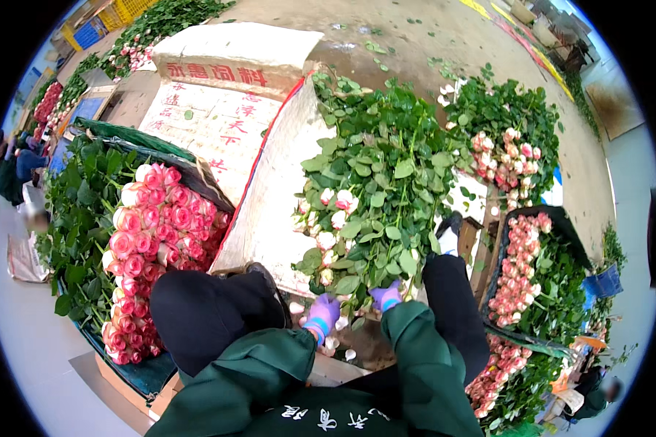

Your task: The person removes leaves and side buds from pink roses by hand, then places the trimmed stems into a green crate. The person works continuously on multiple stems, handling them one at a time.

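My left hand, in a purple glove, is low in the middle with its fingers curled, beside the near leaves of a rose pile. My right hand, gloved alike, reaches the near edge of that pile and touches its foliage. Fingertips of both hands are hidden, so I cannot tell whether either grips a stem. The pile of leafy rose stems lies before me on a white woven sack. Pale pink-white rose heads show on its left side. Loose petals lie below my left hand.
At my left, layered pink roses fill a dark-lined holder. Another rose pile lies far right, with bunched roses in a black wrap nearer. Printed sacking spreads front left. Other people are at the left and right edges.
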Motion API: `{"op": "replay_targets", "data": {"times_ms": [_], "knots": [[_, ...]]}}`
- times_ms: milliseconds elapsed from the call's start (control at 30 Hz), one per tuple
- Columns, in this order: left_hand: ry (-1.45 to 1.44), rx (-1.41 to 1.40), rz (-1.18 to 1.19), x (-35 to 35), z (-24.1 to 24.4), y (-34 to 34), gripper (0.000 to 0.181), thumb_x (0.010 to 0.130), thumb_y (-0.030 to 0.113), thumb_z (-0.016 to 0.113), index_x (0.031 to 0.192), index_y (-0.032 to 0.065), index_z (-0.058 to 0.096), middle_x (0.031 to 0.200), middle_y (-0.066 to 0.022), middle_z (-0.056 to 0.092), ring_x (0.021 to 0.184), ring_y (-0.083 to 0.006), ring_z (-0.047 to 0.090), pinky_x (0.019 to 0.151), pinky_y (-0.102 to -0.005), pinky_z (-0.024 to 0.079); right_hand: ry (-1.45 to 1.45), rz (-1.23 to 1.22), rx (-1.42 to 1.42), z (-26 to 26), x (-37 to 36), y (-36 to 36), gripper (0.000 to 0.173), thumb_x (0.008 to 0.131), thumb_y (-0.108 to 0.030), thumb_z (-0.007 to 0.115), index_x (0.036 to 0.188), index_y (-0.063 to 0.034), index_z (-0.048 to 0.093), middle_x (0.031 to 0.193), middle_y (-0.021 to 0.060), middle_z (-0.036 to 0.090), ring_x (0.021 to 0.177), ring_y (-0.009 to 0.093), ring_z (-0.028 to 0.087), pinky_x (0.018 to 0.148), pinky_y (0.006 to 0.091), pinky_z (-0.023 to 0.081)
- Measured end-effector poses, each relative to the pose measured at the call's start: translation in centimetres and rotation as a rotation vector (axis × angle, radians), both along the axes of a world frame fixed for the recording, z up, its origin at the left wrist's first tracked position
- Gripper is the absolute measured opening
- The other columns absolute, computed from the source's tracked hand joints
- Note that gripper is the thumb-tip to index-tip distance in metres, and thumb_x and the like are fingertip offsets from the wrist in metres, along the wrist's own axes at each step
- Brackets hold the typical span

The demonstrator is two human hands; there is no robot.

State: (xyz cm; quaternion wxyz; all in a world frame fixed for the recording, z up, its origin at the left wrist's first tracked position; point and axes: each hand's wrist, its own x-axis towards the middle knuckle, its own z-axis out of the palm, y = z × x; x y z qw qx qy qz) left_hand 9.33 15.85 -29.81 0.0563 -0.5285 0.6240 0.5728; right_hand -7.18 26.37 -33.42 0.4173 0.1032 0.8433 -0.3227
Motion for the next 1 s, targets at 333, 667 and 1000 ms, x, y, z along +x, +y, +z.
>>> {"op": "replay_targets", "data": {"times_ms": [333,667,1000], "knots": [[0.447,0.04,0.396,-4.7,5.9,-2.4,0.029,0.086,0.025,0.05,0.099,0.0002,0.058,0.085,-0.0107,0.063,0.077,-0.0169,0.059,0.071,-0.0289,0.046,-0.184,0.201,-0.409,17.7,-0.1,-3.7,0.041,0.078,-0.025,0.064,0.109,-0.0006,0.053,0.075,0.0086,0.06,0.057,0.013,0.055,0.05,0.0244,0.044],[0.606,1.151,0.004,-5.7,16.6,-6.2,0.046,0.088,0.046,0.046,0.117,0.0107,0.047,0.098,-0.0101,0.062,0.08,-0.0229,0.064,0.07,-0.0366,0.054,-0.035,0.271,-0.313,25.0,1.0,-2.4,0.031,0.081,-0.025,0.063,0.102,-0.0046,0.052,0.075,0.0028,0.057,0.046,0.008,0.045,0.037,0.0234,0.034],[0.922,1.049,0.092,-4.1,21.8,-10.1,0.024,0.088,0.022,0.054,0.104,0.0034,0.055,0.082,-0.0072,0.064,0.062,-0.0172,0.063,0.06,-0.0317,0.055,-0.062,0.005,-0.747,16.3,0.3,-1.0,0.023,0.087,-0.018,0.051,0.106,-0.0036,0.052,0.074,0.0035,0.059,0.05,0.011,0.054,0.039,0.0221,0.039]]}}
